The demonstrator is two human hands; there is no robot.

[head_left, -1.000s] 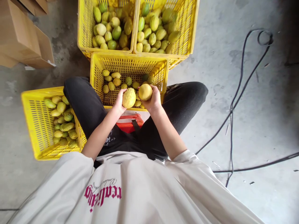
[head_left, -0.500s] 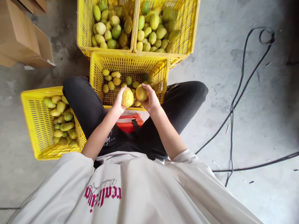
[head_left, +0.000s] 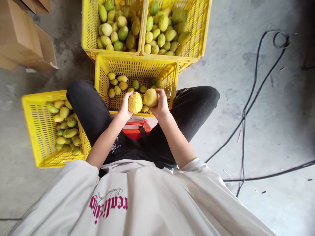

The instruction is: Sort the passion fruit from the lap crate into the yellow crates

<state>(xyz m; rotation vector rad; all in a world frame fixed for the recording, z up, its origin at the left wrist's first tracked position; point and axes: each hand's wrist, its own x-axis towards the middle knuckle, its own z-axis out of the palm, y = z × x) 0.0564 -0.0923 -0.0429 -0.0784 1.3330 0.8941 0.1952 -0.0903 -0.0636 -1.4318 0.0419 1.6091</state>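
My left hand (head_left: pixel 125 106) is closed around a bumpy yellow lemon (head_left: pixel 135 103). A smoother, rounder yellow lemon (head_left: pixel 150 97) sits in my right hand (head_left: pixel 161 104), whose fingers curl round its far side. Both hands are close together, with the two lemons almost side by side above the near edge of a yellow plastic crate (head_left: pixel 137 59). On that crate's floor lie several smaller yellow and green lemons (head_left: pixel 122 78), partly hidden behind my hands and what they hold.
Two more yellow crates (head_left: pixel 143 26), heaped with green and yellow fruit, stand beyond. Another yellow crate (head_left: pixel 39 131) of fruit is beside my left leg. Cardboard boxes (head_left: pixel 19 36) are at the far left. A black cable (head_left: pixel 243 114) loops over the floor at right.
My right hand has shifted slightly right and turned its lemon a little. The left hand's lemon has turned slightly and shows a bumpier face. Both lemons stay held.
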